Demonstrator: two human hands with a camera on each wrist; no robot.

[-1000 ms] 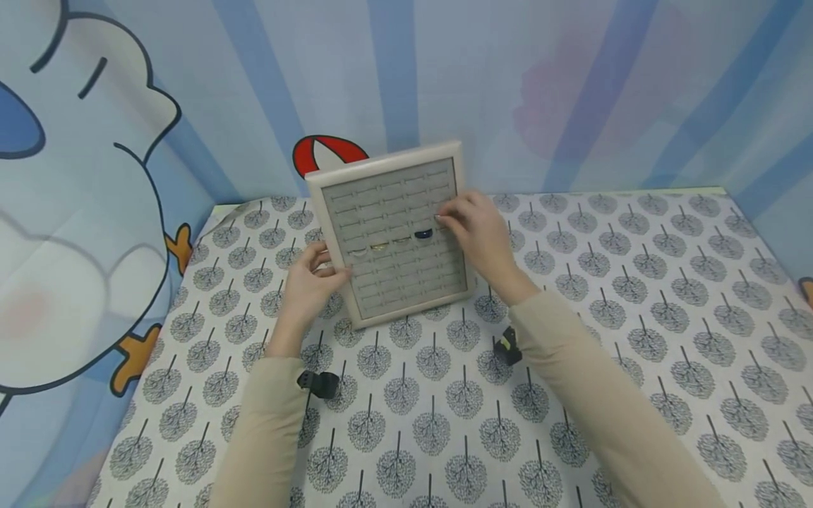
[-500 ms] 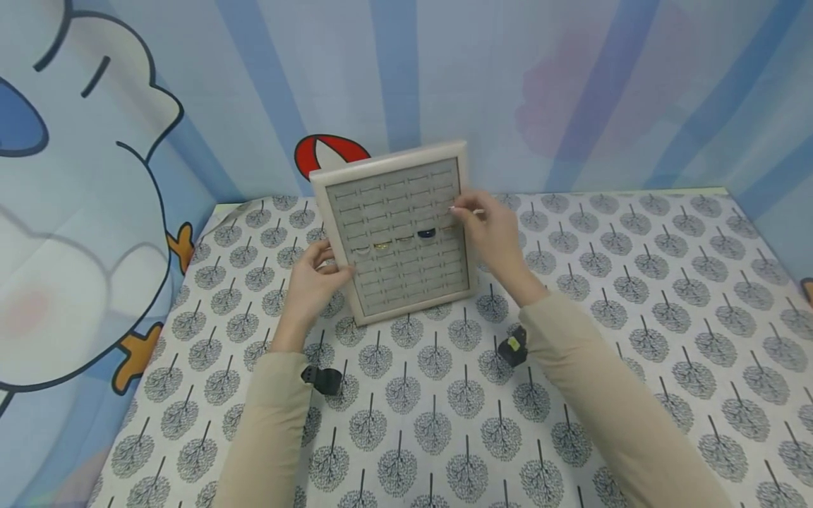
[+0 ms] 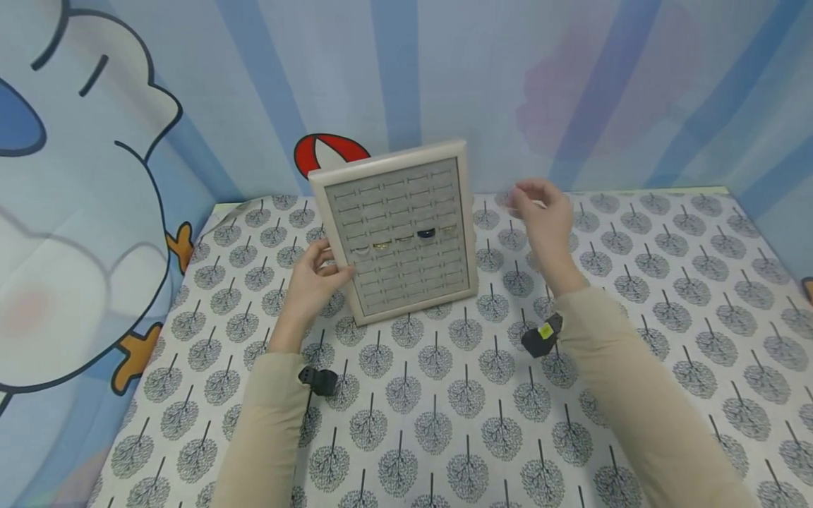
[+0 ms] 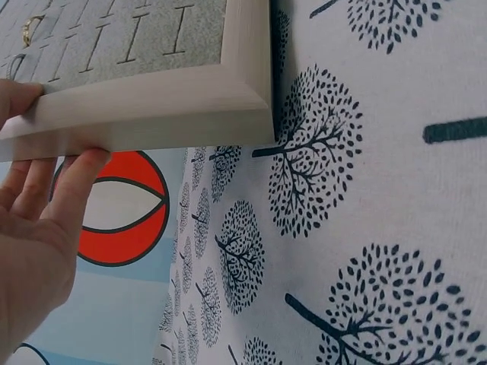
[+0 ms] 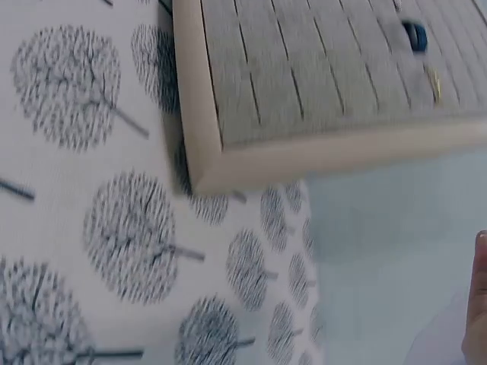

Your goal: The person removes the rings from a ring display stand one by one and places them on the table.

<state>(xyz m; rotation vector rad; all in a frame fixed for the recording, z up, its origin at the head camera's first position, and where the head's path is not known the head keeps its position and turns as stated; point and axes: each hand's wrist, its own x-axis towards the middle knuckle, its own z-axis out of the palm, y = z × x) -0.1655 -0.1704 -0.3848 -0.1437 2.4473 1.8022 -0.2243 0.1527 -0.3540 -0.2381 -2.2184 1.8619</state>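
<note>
A ring display board (image 3: 406, 275) with a pale frame and grey slotted padding stands tilted up on the table. My left hand (image 3: 314, 279) grips its left edge, thumb on the front and fingers behind, as the left wrist view also shows. Several rings sit in one row across it, among them a blue ring (image 3: 426, 233), a gold ring (image 3: 381, 245) and, at the right end, a thin gold ring (image 3: 448, 228). To the right of the board my right hand (image 3: 546, 226) is raised, its fingers loosely bent and blurred at the tips, with no ring visible there.
A white cloth (image 3: 406, 430) printed with dark trees covers the table. Behind it rises a blue striped backdrop (image 3: 483, 92) with cartoon figures, close to the board's top edge. Small black devices (image 3: 543, 337) are strapped at both wrists.
My right hand has drawn away from the board to the right, uncovering the thin gold ring at the row's end. The left hand keeps its grip, with the board barely shifted.
</note>
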